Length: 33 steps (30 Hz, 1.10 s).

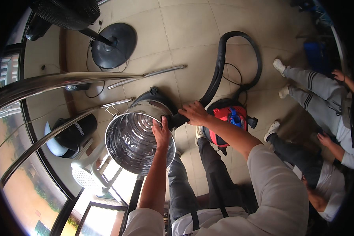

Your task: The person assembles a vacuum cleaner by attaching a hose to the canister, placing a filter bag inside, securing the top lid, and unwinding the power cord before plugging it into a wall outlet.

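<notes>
A shiny metal vacuum canister (pixel 118 157) stands in front of me with its mouth facing up. My right hand (pixel 194 113) is wrapped around the cuff of a black ribbed vacuum hose (pixel 216 72), whose end meets the canister's right wall. Inside the mouth, by that wall, my left hand (pixel 161 133) reaches up with its thumb apart from the fingers. Its fingertips are close to the hose end; whether they touch it is hard to see. The hose loops away to the far right and curves back toward a red and black vacuum motor head (pixel 220 118) on the floor.
A black fan base (pixel 114 45) stands at the far left, near metal tubes (pixel 165 70). Shiny curved rails (pixel 67 80) cross the left side. A white plastic chair (pixel 86 173) is near left. Two people's legs (pixel 318 82) are on the right.
</notes>
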Each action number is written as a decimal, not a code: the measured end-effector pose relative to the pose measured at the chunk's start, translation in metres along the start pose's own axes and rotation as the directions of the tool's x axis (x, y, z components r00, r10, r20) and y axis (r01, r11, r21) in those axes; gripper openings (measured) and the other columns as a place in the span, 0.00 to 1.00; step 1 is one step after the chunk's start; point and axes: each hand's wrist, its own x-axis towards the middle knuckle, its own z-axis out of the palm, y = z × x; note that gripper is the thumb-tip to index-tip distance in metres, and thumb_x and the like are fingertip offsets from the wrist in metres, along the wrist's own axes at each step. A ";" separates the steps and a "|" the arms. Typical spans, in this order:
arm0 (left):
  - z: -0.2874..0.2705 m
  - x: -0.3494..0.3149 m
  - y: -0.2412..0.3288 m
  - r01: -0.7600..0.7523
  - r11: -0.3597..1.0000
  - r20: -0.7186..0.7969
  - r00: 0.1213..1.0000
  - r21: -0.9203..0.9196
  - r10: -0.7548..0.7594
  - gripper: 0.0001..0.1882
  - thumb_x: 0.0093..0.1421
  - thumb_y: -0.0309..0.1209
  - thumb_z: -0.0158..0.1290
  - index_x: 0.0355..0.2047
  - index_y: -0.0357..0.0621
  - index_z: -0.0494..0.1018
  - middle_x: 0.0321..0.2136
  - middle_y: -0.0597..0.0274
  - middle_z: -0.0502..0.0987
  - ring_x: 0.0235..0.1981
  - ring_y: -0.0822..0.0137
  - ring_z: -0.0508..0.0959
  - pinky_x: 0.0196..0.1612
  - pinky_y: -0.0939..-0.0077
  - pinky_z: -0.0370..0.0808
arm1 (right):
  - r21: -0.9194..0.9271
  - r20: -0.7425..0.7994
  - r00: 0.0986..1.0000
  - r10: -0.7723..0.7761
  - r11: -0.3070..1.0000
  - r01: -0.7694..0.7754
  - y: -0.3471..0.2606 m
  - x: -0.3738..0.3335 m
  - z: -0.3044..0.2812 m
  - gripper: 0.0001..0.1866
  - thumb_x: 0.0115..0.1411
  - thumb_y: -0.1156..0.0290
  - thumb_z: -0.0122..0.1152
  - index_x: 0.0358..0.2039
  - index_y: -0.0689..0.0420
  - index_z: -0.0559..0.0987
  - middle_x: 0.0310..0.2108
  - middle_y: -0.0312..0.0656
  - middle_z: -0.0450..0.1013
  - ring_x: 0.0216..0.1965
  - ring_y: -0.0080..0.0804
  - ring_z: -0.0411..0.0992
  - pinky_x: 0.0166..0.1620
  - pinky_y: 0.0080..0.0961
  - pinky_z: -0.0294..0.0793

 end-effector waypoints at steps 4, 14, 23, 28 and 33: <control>0.023 0.004 -0.003 -0.153 0.960 -0.141 0.972 0.236 0.190 0.30 0.60 0.50 0.28 0.44 0.32 0.61 0.40 0.47 0.67 0.48 0.51 0.61 0.57 0.64 0.44 | 0.007 -0.043 0.999 -0.015 1.000 0.015 0.005 0.004 0.006 0.26 0.31 0.64 0.64 0.36 0.45 0.68 0.28 0.34 0.64 0.30 0.31 0.68 0.32 0.31 0.60; 0.035 0.000 -0.013 -0.210 0.952 -0.180 0.951 0.221 0.252 0.26 0.60 0.46 0.29 0.40 0.35 0.65 0.40 0.49 0.67 0.50 0.50 0.55 0.55 0.62 0.44 | -0.035 -0.059 0.992 -0.110 0.994 0.108 0.007 0.015 0.013 0.14 0.40 0.69 0.55 0.31 0.51 0.69 0.24 0.34 0.63 0.28 0.28 0.66 0.29 0.28 0.60; 0.037 0.004 -0.017 -0.241 0.969 -0.194 0.949 0.052 0.247 0.18 0.55 0.37 0.38 0.39 0.37 0.66 0.43 0.54 0.65 0.54 0.50 0.50 0.56 0.61 0.42 | -0.196 -0.090 0.984 -0.155 0.971 0.135 -0.004 0.026 0.031 0.08 0.43 0.69 0.51 0.26 0.56 0.69 0.21 0.37 0.64 0.25 0.30 0.65 0.26 0.26 0.63; 0.035 0.002 -0.019 -0.239 0.969 -0.175 0.954 0.054 0.245 0.17 0.53 0.35 0.38 0.37 0.37 0.68 0.44 0.54 0.64 0.54 0.50 0.48 0.56 0.61 0.39 | -0.090 0.152 0.987 -0.057 0.993 0.071 -0.017 0.036 0.022 0.09 0.37 0.72 0.56 0.24 0.59 0.71 0.19 0.43 0.69 0.22 0.37 0.70 0.24 0.31 0.68; 0.036 0.000 -0.014 -0.232 0.973 -0.222 0.948 0.010 0.228 0.18 0.53 0.35 0.38 0.38 0.37 0.68 0.46 0.54 0.63 0.55 0.49 0.46 0.56 0.60 0.41 | 0.169 0.705 0.692 -0.152 0.985 0.045 -0.011 0.086 0.002 0.16 0.30 0.70 0.62 0.25 0.58 0.73 0.21 0.43 0.71 0.24 0.42 0.72 0.27 0.35 0.71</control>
